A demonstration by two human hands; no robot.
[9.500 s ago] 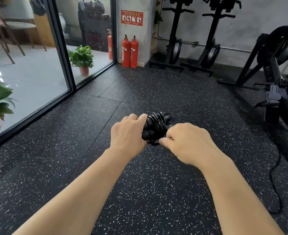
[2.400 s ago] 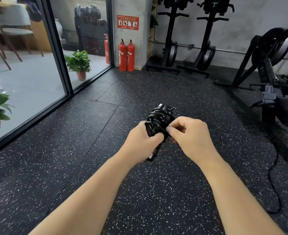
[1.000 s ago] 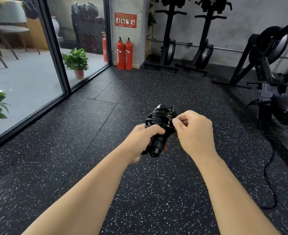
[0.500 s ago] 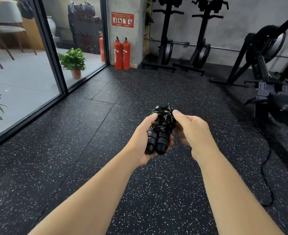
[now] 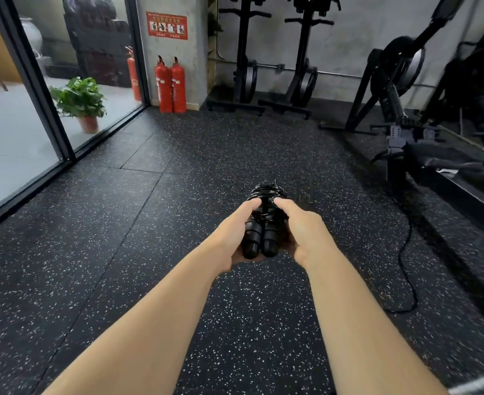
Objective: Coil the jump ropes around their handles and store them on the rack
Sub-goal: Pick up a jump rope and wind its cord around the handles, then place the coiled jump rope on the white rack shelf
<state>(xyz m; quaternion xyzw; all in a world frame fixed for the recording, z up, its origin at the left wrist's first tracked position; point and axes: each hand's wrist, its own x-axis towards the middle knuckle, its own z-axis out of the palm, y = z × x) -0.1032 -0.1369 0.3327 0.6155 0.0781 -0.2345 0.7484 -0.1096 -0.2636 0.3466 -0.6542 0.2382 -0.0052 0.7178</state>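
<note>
A red sign [image 5: 166, 25] on the grey pillar [image 5: 195, 52], upper centre-left of the frame, carries a row of four pictograms and lines of white lettering too small to read. Small labels on the extinguishers [image 5: 171, 85] below are illegible.

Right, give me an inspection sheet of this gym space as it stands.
Surface: black speckled rubber floor.
Job's things: jump rope coiled round its two side-by-side handles; storage rack not identifiable.
Clutter: nothing seen.
Grippers: left hand and right hand both hold the bundle, thumbs on the coil.
Cables: black cable trailing on the floor at right.
Surroundings: two fire extinguishers, potted plant, glass wall, exercise machines.
</note>
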